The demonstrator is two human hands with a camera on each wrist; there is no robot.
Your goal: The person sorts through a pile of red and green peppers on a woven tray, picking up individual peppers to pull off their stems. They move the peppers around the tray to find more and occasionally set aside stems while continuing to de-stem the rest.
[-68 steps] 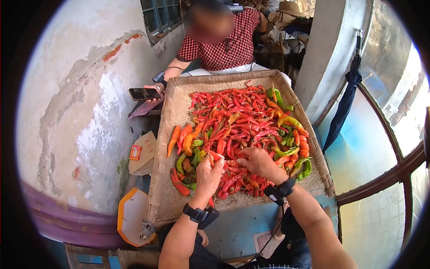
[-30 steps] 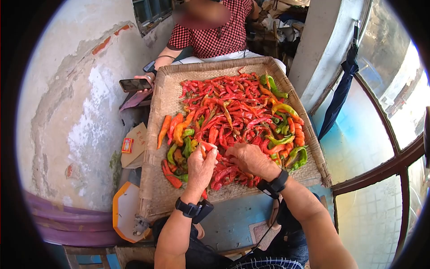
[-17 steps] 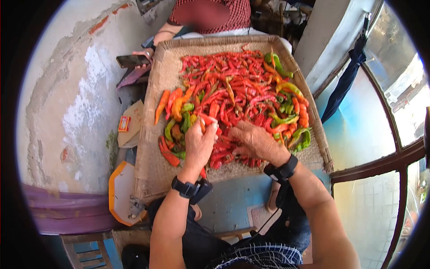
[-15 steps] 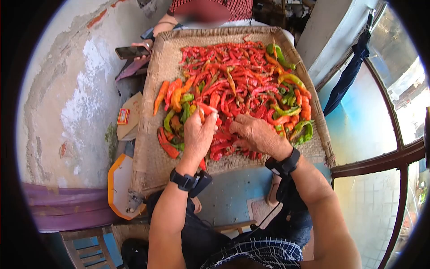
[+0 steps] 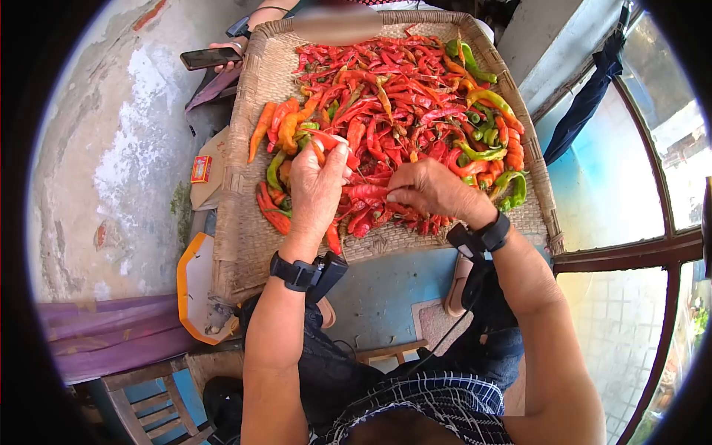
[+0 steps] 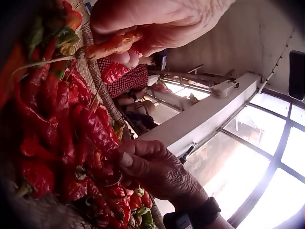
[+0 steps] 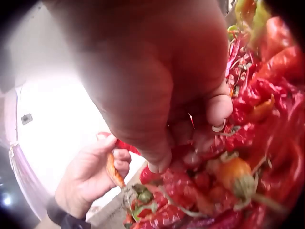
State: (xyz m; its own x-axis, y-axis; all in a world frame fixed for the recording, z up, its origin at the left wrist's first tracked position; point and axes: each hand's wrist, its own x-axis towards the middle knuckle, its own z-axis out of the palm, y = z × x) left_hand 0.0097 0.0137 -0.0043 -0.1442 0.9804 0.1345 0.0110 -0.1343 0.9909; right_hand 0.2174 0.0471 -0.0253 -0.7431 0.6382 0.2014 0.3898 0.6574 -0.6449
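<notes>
My left hand (image 5: 317, 182) grips a few peppers, among them a smooth red chili pepper (image 5: 326, 139) and a wrinkled orange one (image 6: 112, 46) whose long thin stem sticks out. To its right, my right hand (image 5: 434, 189) is low over the heap, fingers curled and pointing left. Its thumb and fingertips hold the end of a dark red, wrinkled chili pepper (image 5: 365, 192). Part of that pepper is hidden under the fingers in the right wrist view. Around both hands lies a heap of dried red chili peppers (image 5: 371, 81) in a square woven tray (image 5: 237, 252).
Green and orange peppers (image 5: 512, 189) line the heap's right side; more orange ones (image 5: 261, 132) lie left. Across the tray a person holds a phone (image 5: 210, 58). Nearby are a small red box (image 5: 201, 169), an orange-rimmed white container (image 5: 196, 289) and a folded umbrella (image 5: 589, 104).
The head view has tilted down, so the tray sits higher in it. My left hand keeps its peppers. My right fingers have shifted over the heap and closed on a dark red pepper.
</notes>
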